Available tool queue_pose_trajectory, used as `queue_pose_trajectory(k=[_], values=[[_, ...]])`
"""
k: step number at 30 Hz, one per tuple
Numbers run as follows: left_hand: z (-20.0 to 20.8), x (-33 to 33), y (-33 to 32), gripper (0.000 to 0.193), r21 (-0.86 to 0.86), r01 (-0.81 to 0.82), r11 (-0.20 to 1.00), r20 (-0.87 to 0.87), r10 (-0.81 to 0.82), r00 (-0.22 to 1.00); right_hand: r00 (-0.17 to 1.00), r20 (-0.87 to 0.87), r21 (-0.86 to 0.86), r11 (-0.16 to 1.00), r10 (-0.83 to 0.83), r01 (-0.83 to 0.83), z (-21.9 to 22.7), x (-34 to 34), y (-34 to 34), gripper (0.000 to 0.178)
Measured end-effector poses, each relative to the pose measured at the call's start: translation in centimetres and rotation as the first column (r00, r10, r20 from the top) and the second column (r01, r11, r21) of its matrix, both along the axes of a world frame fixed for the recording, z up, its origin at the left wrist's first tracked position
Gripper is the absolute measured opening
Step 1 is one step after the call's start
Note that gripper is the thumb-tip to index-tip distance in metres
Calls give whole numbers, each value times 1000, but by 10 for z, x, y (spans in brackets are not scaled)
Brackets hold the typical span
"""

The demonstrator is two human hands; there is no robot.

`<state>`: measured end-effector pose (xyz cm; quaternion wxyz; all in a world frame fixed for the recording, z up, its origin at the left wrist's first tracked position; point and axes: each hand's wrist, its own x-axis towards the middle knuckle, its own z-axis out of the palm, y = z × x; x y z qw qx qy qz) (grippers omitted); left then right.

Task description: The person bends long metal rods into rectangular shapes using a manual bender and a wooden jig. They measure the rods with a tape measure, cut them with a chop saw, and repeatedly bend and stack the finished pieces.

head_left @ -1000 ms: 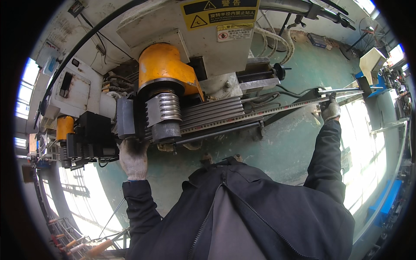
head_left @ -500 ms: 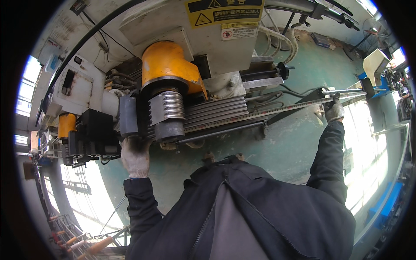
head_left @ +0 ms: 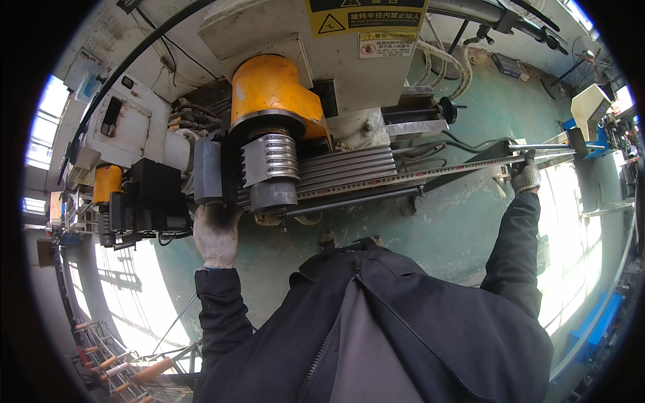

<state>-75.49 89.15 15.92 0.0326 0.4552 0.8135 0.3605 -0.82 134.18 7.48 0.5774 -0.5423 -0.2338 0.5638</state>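
Note:
A long steel tape measure point(head_left: 430, 174) is stretched along the front of a tube-bending machine, from the ribbed metal die point(head_left: 272, 160) out to the right. At its right end my right hand point(head_left: 527, 177), in a dirty pale knit glove, is closed on the tape, thumb on top. My left hand point(head_left: 216, 236), in a blackened glove, reaches up under the grey block point(head_left: 209, 170) left of the die. Its fingertips are hidden there, as is the tape's left end. Just below the tape runs a thin dark threaded rod point(head_left: 356, 201).
A yellow-orange cylindrical housing point(head_left: 267, 87) stands over the die, with a black-and-yellow warning sign point(head_left: 366, 19) behind. Black tooling blocks point(head_left: 156, 191) jut out at the left. A handwheel point(head_left: 449, 109) projects at the back. Racked tools with orange handles point(head_left: 153, 371) stand lower left.
The machine sits slightly farther right and a little higher in view, as the camera has shifted. Both hands keep nearly the same places on the tape and under the block.

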Motion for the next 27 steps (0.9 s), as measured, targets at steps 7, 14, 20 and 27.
queue_pose_trajectory(k=[7,14,20,27], values=[[13,9,3,33,-16,3,1000,12,-3,1000,995,-3,-5,995,-101,101,7,-7,-3,57],[17,12,3,29,-38,33,999,52,-31,998,994,-8,-6,994,-106,106,14,-15,-5,56],[11,7,2,32,-58,6,998,-75,-10,997,998,-15,3,998,-65,65,7,-6,-2,56],[10,13,-2,29,135,-29,990,212,0,977,996,-20,23,996,-90,90,19,-19,-10,54]])
